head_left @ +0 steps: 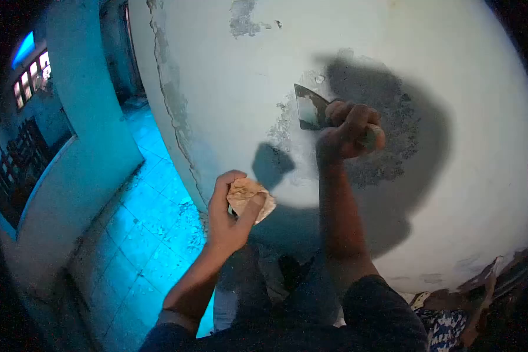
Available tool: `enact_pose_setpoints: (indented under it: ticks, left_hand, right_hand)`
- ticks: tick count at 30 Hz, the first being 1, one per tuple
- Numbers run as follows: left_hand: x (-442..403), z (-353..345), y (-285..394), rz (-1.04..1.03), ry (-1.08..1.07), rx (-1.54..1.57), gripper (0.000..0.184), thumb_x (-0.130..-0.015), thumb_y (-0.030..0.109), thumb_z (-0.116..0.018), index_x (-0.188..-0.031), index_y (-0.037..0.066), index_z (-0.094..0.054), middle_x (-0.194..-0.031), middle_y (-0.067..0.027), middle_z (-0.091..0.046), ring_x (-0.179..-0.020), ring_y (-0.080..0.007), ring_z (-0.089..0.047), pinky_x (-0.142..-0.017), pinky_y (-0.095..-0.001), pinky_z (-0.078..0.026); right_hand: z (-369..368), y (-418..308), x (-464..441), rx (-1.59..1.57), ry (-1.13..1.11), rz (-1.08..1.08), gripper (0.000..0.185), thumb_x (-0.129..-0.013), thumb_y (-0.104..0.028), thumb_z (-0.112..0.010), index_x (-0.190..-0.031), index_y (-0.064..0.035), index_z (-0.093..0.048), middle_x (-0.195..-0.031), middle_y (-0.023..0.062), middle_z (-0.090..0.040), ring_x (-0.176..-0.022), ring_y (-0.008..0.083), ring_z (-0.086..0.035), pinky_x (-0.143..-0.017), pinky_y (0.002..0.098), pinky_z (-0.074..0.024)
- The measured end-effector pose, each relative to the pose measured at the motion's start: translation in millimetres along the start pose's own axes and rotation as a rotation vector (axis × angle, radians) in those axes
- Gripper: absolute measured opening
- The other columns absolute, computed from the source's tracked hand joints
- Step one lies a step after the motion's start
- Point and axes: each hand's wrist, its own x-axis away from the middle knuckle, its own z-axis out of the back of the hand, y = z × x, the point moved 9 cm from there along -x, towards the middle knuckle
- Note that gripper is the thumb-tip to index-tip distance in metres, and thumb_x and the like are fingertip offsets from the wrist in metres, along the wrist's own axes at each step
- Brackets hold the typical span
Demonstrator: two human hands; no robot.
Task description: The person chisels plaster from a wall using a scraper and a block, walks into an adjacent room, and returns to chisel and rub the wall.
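My right hand (353, 130) is closed around the handle of a putty knife (311, 107). Its broad blade points left and lies at or very near the pale wall (246, 100), beside a rough grey patch (364, 82) of bare surface. Flaked spots show along the patch's left edge. Lower down and to the left, my left hand (232, 214) grips a beige, rough-faced flat piece (249, 196) between thumb and fingers. Whether that piece is sandpaper or plaster I cannot tell. It is held in front of the wall, casting a shadow on it.
A long crack (169, 105) runs down the wall's left edge. Beyond it is a tiled floor (141, 246) in blue light, with debris near the wall's foot. A low partition (94, 117) with an opening stands at left. Cloth and other items (449, 322) lie at lower right.
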Motion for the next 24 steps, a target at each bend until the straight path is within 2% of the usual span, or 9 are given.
enact_pose_setpoints:
  ticks: [3,5,7,8,11,14,17,21,24]
  left_hand:
    - [-24.2,-25.5,105.7,-0.448,-0.167,-0.290,0.044,-0.075,0.015,-0.074,-0.110,0.001,-0.052,-0.091,-0.0108,-0.059,-0.078,-0.0182,-0.059,-0.068,-0.0286,-0.048]
    - [-28.0,-38.1,145.5,-0.574,-0.177,-0.308,0.042,-0.072,0.018,-0.075,-0.106,0.003,-0.056,-0.084,-0.0094,-0.057,-0.068,-0.0190,-0.058,-0.060,-0.0289,-0.046]
    - [-29.5,-48.5,167.7,-0.692,-0.187,-0.322,0.040,-0.069,0.021,-0.076,-0.103,0.005,-0.060,-0.076,-0.0079,-0.054,-0.059,-0.0198,-0.057,-0.051,-0.0291,-0.044]
    - [-26.3,-53.1,179.0,-0.809,-0.190,-0.348,0.041,-0.066,0.023,-0.075,-0.101,0.006,-0.062,-0.075,-0.0058,-0.054,-0.056,-0.0158,-0.054,-0.049,-0.0273,-0.041]
    - [-20.3,-67.5,196.5,-1.027,-0.110,-0.324,0.045,-0.061,0.024,-0.072,-0.104,0.012,-0.063,-0.074,-0.0021,-0.052,-0.052,-0.0092,-0.047,-0.045,-0.0234,-0.033]
    - [-13.6,-77.9,199.2,-1.095,-0.049,-0.292,0.022,-0.063,0.018,-0.076,-0.083,0.016,-0.066,-0.069,0.0011,-0.058,-0.062,-0.0150,-0.058,-0.049,-0.0279,-0.043]
    - [-17.4,-76.2,201.4,-1.251,0.057,-0.243,0.028,-0.057,0.018,-0.074,-0.084,0.020,-0.066,-0.067,0.0019,-0.054,-0.052,-0.0132,-0.051,-0.046,-0.0267,-0.039]
    - [-31.4,-93.3,208.9,-1.098,-0.204,-0.442,0.025,-0.063,0.014,-0.072,-0.087,0.016,-0.064,-0.070,-0.0022,-0.055,-0.042,-0.0130,-0.041,-0.044,-0.0273,-0.040]
    - [-19.6,-77.0,217.1,-1.152,0.003,-0.195,0.030,-0.067,0.021,-0.069,-0.095,0.015,-0.059,-0.074,-0.0022,-0.045,-0.058,-0.0124,-0.048,-0.051,-0.0279,-0.042]
  right_hand:
    - [-0.5,-1.0,7.4,0.194,-0.051,0.169,0.037,-0.090,-0.006,-0.051,-0.059,-0.0134,-0.032,-0.046,-0.0019,-0.038,-0.037,0.0065,-0.034,-0.033,0.0262,-0.0284]
    - [13.2,12.2,17.3,0.284,-0.066,0.079,0.035,-0.091,-0.010,-0.052,-0.061,-0.0121,-0.033,-0.048,-0.0011,-0.038,-0.041,0.0073,-0.034,-0.037,0.0278,-0.0303]
    - [6.9,13.9,23.6,0.097,-0.061,-0.021,0.032,-0.093,-0.012,-0.052,-0.065,-0.0111,-0.035,-0.051,-0.0007,-0.039,-0.046,0.0077,-0.034,-0.042,0.0302,-0.0315]
    - [14.1,26.0,30.8,0.242,-0.162,-0.039,0.031,-0.094,-0.014,-0.053,-0.068,-0.0101,-0.037,-0.053,-0.0006,-0.039,-0.050,0.0080,-0.032,-0.046,0.0317,-0.0305]
    - [-1.0,9.4,30.6,0.126,-0.148,0.034,0.029,-0.096,-0.013,-0.047,-0.070,-0.0095,-0.037,-0.057,-0.0014,-0.037,-0.050,0.0088,-0.031,-0.045,0.0310,-0.0288]
    - [26.6,54.9,45.0,-0.077,-0.278,-0.226,0.026,-0.098,-0.011,-0.042,-0.072,-0.0093,-0.039,-0.061,-0.0018,-0.036,-0.052,0.0098,-0.031,-0.045,0.0309,-0.0291]
    - [17.1,40.6,35.0,0.003,-0.288,-0.170,0.026,-0.097,-0.012,-0.044,-0.071,-0.0091,-0.041,-0.062,-0.0017,-0.038,-0.053,0.0096,-0.033,-0.046,0.0298,-0.0300]
    - [15.5,36.9,34.6,-0.004,-0.299,-0.174,0.027,-0.097,-0.014,-0.047,-0.070,-0.0088,-0.043,-0.064,-0.0016,-0.041,-0.054,0.0094,-0.036,-0.046,0.0284,-0.0312]
    - [20.7,42.6,36.6,-0.016,-0.313,-0.199,0.028,-0.096,-0.016,-0.049,-0.069,-0.0086,-0.044,-0.065,-0.0016,-0.043,-0.054,0.0092,-0.038,-0.046,0.0273,-0.0321]
